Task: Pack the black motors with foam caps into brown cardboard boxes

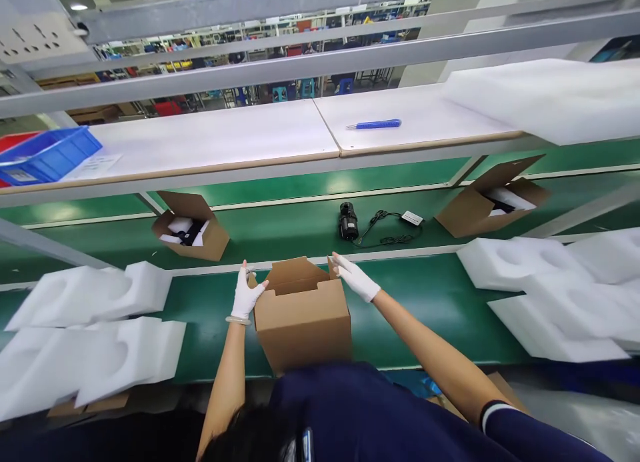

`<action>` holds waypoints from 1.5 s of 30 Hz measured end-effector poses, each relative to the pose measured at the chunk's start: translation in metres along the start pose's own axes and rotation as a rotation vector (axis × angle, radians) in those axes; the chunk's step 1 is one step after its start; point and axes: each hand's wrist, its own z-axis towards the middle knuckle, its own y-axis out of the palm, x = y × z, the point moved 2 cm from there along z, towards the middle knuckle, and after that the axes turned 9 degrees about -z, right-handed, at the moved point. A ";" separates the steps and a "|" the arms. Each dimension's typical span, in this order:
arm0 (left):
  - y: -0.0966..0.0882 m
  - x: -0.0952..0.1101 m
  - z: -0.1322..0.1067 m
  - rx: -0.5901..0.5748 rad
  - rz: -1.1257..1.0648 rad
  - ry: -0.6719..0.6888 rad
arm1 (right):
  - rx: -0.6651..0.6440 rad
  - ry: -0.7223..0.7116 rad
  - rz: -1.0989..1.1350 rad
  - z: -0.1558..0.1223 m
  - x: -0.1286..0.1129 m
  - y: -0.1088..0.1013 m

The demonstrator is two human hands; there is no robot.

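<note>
An open brown cardboard box (303, 322) stands on the green work surface right in front of me. My left hand (246, 294), in a white glove with bare fingertips, is at the box's left upper edge, thumb spread from the fingers. On the other side, my right hand (354, 277), gloved the same way, has its fingers stretched out along the right side flap. Neither hand is wrapped round anything. Beyond the box lies a black motor-like device (348, 221) with a coiled black cable (387, 232) and a white label on it.
White foam inserts are piled at left (100, 292) and right (545, 269). Two open cartons with packed contents stand on the belt behind, one left (213, 239), one right (463, 212). A shelf (225, 139) above carries a blue pen (377, 124), a blue bin (55, 155) and white foam sheet (545, 95).
</note>
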 end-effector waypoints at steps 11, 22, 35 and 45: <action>-0.006 -0.004 -0.003 0.050 0.069 -0.036 | -0.416 -0.406 -1.016 -0.037 -0.075 0.111; 0.025 -0.030 0.026 -0.503 -0.414 -0.318 | -0.586 -0.343 -0.931 -0.038 -0.062 0.125; 0.026 -0.022 0.011 -0.461 0.264 -0.252 | -0.033 0.337 0.030 -0.007 0.022 0.018; 0.014 -0.001 -0.014 -0.670 0.446 0.085 | -0.393 0.307 -0.125 0.005 0.021 0.033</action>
